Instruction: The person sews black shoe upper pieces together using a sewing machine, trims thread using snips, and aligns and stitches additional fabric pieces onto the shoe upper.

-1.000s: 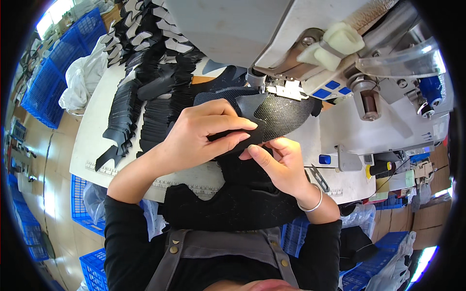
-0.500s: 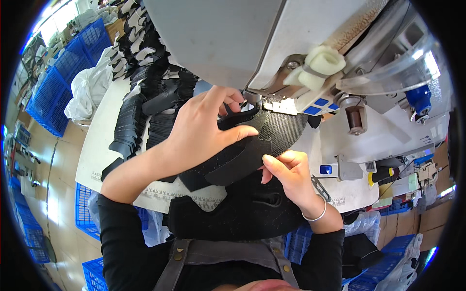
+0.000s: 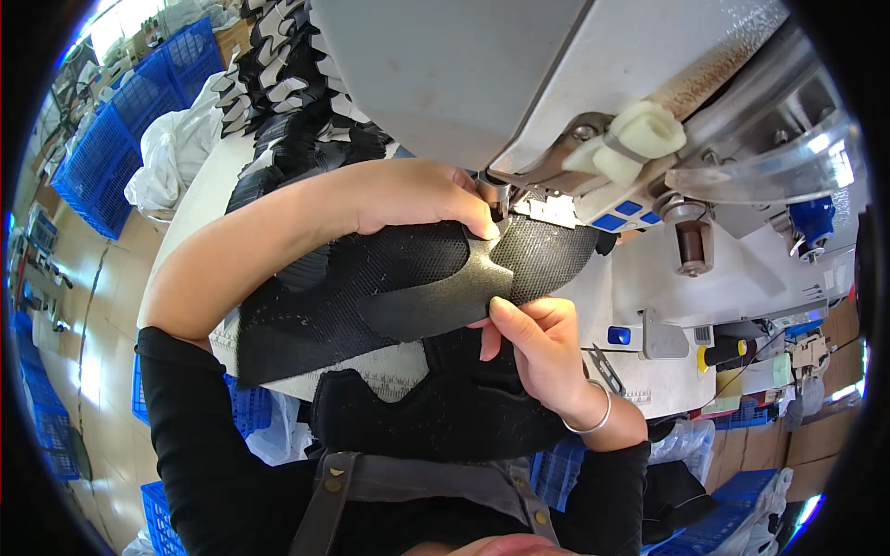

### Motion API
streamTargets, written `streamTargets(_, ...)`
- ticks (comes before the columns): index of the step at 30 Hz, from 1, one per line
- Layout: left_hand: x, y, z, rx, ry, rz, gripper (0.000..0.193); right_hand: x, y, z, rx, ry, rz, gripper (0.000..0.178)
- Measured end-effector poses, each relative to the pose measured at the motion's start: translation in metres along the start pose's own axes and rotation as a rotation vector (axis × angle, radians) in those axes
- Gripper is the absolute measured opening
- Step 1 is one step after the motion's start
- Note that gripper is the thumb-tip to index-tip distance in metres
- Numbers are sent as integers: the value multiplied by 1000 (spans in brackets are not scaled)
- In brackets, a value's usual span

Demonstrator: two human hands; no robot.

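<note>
A wide black mesh fabric piece [image 3: 306, 306] lies under the head of a sewing machine [image 3: 445, 74], its right end beside the lit metal presser foot [image 3: 547, 208]. On the mesh rests a smooth, curved black overlay piece [image 3: 417, 301]. My left hand [image 3: 422, 199] is closed at the overlay's upper end, thumb pressing near the needle area; its other fingers are mostly hidden. My right hand [image 3: 538, 347] pinches the overlay's lower corner between thumb and fingers. Another padded black piece [image 3: 445, 417] lies in front of me at the table edge.
Stacked black and white cut pieces [image 3: 297, 139] fill the table's far left. Thread snips [image 3: 607, 371] lie to my right, near a black-and-yellow thread spool [image 3: 723, 354]. Blue crates [image 3: 97, 185] and a white plastic bag [image 3: 171, 167] stand on the left.
My left hand has turned over and come down, thumb now near the needle area. The overlay's raised flap lies flat, and more mesh is spread to the left. My right hand keeps its pinch.
</note>
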State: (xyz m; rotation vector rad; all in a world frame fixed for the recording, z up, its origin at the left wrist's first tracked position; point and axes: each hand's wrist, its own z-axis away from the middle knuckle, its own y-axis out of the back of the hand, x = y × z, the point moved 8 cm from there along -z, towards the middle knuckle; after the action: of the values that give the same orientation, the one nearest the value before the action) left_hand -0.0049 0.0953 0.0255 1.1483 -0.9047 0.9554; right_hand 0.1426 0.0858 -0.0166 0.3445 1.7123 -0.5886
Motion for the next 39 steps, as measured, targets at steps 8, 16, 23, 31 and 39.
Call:
streamTargets(8, -2, 3, -2, 33, -41, 106, 21, 0, 7, -9, -8, -32, 205, 33)
streamTargets(16, -17, -5, -3, 18, 63, 161, 16, -4, 12, -6, -20, 14, 148, 33)
streamTargets(23, -15, -7, 1, 68, 13, 180, 18, -9, 28, -8, 21, 28, 112, 27)
streamTargets(31, 0, -17, 15, 147, -267, -15, 36, -13, 47, -13, 121, 40, 168, 26)
streamTargets(39, -2, -3, 1, 181, -260, 36, 31, -28, 48, -22, 118, 39, 382, 29)
